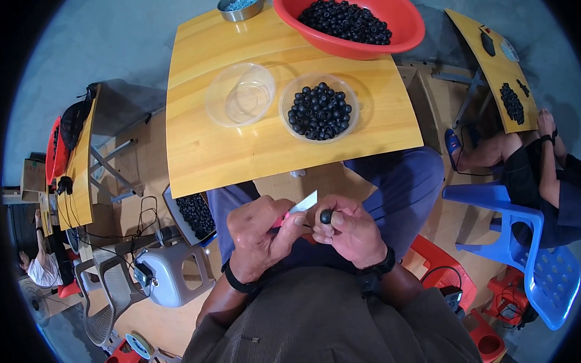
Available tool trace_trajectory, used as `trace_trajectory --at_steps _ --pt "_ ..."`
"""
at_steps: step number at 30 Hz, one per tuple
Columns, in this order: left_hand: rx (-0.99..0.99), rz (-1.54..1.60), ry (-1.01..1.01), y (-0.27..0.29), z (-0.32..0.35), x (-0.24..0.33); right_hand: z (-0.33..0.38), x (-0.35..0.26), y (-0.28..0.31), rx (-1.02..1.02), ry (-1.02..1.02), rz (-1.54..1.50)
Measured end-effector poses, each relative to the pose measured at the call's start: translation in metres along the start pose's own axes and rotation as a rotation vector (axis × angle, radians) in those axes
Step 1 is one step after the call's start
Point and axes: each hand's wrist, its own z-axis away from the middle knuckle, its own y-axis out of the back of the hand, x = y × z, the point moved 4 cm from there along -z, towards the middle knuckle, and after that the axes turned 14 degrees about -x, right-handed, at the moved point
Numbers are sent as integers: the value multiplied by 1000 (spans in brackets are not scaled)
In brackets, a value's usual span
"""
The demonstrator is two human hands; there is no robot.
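Note:
My left hand is closed around a utility knife, its pink handle partly hidden by the fingers. The bare blade slants up toward my right hand. Between the thumb and fingers of that hand is a small round black bead. Blade and bead are close together but apart, over my lap in front of the table's near edge. Just beyond, on the yellow wooden table, stands a see-through round tub heaped with black beads that have holes. A second see-through tub sits to its left.
A red basin of black beads is at the table's far right, a metal bowl of blue bits at its far left. A tray of beads lies low on my left. A person sits at right behind a blue chair.

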Motion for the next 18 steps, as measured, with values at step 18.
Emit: trace_trajectory --at_steps 18 --pt "-20 -72 -121 -9 -2 11 0 5 5 83 25 34"
